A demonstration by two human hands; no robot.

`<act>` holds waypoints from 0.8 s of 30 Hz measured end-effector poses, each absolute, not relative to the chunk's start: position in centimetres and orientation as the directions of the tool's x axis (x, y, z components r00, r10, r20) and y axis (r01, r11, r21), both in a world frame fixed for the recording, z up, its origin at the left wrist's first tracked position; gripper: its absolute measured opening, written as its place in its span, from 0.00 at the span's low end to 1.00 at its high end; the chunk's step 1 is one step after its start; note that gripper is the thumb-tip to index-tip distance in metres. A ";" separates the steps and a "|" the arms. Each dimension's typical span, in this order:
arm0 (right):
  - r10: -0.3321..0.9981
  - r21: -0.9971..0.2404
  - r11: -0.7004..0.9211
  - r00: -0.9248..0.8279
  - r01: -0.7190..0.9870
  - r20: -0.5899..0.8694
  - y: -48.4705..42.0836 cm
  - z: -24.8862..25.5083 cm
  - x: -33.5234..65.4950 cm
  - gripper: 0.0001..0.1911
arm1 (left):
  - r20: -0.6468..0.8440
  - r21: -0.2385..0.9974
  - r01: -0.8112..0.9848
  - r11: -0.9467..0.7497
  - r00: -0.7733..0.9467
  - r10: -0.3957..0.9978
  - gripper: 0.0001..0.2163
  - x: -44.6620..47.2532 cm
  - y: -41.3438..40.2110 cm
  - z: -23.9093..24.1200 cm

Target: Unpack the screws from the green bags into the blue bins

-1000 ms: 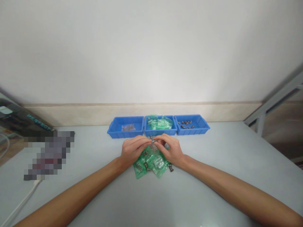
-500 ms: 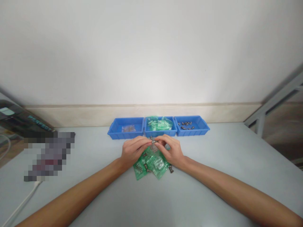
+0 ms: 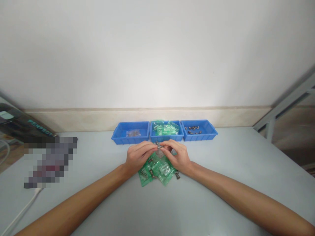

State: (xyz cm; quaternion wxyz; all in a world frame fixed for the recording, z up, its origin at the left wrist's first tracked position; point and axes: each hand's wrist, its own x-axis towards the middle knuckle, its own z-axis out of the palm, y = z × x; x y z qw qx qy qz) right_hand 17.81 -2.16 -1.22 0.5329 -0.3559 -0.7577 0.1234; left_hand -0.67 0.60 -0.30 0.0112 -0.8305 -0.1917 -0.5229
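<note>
Pinched between the fingertips of both hands is a small silvery metal fitting (image 3: pixel 159 147); its exact kind is too small to tell. My left hand (image 3: pixel 140 156) closes on it from the left, and my right hand (image 3: pixel 177 155) from the right. Green-tinted plastic bags (image 3: pixel 162 170) with metal pieces in them lie on the table below the fingers. Several dark metal fittings lie on and beside the bags, one of them (image 3: pixel 177 175) by my right wrist. The hands partly cover the bags.
Three blue trays stand in a row behind the hands: the left tray (image 3: pixel 118 139) holds a clear packet, the middle tray (image 3: pixel 169 138) green bags, the right tray (image 3: pixel 211 135) dark metal fittings. A blurred-out object (image 3: pixel 52 162) with a white cable (image 3: pixel 23 209) lies at left.
</note>
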 end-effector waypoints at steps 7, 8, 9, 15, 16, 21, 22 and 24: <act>0.654 -0.543 0.731 -0.200 0.413 0.729 -2.2 -1.1 17.9 0.09 | 0.868 0.186 0.316 -0.930 0.391 0.306 0.04 -0.8 0.7 -0.6; 0.650 -0.539 0.735 -0.200 0.411 0.733 -2.2 -1.1 17.9 0.09 | 0.866 0.188 0.319 -0.929 0.393 0.310 0.04 -0.9 0.7 -0.7; 0.646 -0.536 0.738 -0.200 0.410 0.736 -2.2 -1.1 17.9 0.09 | 0.865 0.187 0.321 -0.928 0.394 0.310 0.03 -0.9 0.7 -0.7; 0.645 -0.533 0.739 -0.205 0.411 0.736 -2.1 -1.3 18.0 0.09 | 0.866 0.175 0.331 -0.927 0.396 0.305 0.03 -0.8 0.7 -0.6; 0.642 -0.532 0.742 -0.205 0.409 0.739 -2.1 -1.3 18.0 0.08 | 0.867 0.175 0.332 -0.927 0.395 0.305 0.04 -0.8 0.7 -0.6; 0.607 -0.507 0.775 -0.220 0.376 0.764 -2.1 -1.3 18.0 0.08 | 0.869 0.174 0.322 -0.931 0.395 0.299 0.03 -0.7 0.6 -0.5; 0.602 -0.505 0.780 -0.224 0.371 0.766 -2.1 -1.3 17.9 0.09 | 0.870 0.172 0.320 -0.932 0.394 0.296 0.03 -0.7 0.6 -0.5; 0.610 -0.513 0.775 -0.224 0.369 0.760 -2.1 -1.2 17.9 0.09 | 0.871 0.170 0.320 -0.932 0.393 0.294 0.03 -0.7 0.6 -0.5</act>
